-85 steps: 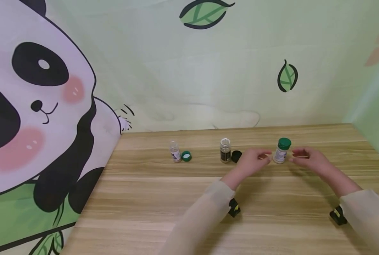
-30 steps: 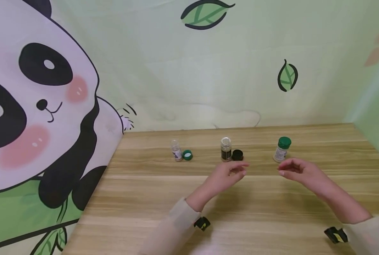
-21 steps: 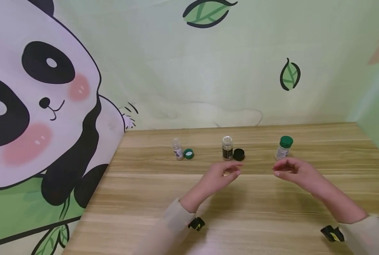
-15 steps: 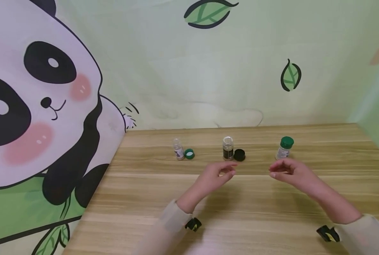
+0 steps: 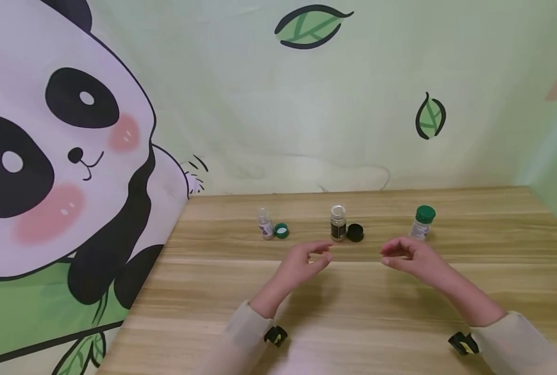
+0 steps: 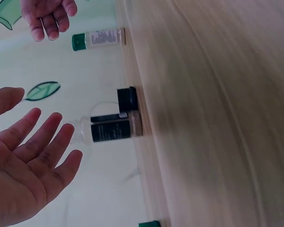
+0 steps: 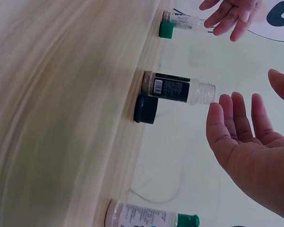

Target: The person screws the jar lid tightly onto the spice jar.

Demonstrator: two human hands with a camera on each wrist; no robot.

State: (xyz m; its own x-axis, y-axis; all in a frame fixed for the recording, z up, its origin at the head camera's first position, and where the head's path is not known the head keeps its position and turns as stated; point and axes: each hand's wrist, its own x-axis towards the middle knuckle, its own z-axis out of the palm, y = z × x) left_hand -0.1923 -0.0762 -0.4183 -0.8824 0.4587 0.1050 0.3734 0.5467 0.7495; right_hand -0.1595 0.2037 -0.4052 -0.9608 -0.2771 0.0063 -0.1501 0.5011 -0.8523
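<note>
Both hands hover over the table, holding nothing, fingers relaxed. My left hand [image 5: 301, 264] is nearest the uncapped spice jar with a black label [image 5: 338, 224], which stands upright at the middle; its black cap [image 5: 355, 233] lies at its right side. My right hand [image 5: 414, 258] is in front of the capped spice jar with a green lid [image 5: 423, 221], overlapping its base in the head view. Over on the left stands a slimmer clear jar with a white label [image 5: 265, 225], without its lid. Beside that one, a green cap [image 5: 281, 230] rests with its white inside showing.
The wood-grain table [image 5: 240, 291] meets a pale green backdrop [image 5: 240, 104] printed with a panda and leaves, close behind the jars. A black wrist device [image 5: 275, 336] hangs below the left sleeve, another black device [image 5: 463, 344] below the right sleeve.
Both hands have drawn back from around the green-lidded jar and shifted left, toward the front of the table. The jars and caps keep their places while the head view shifts slightly.
</note>
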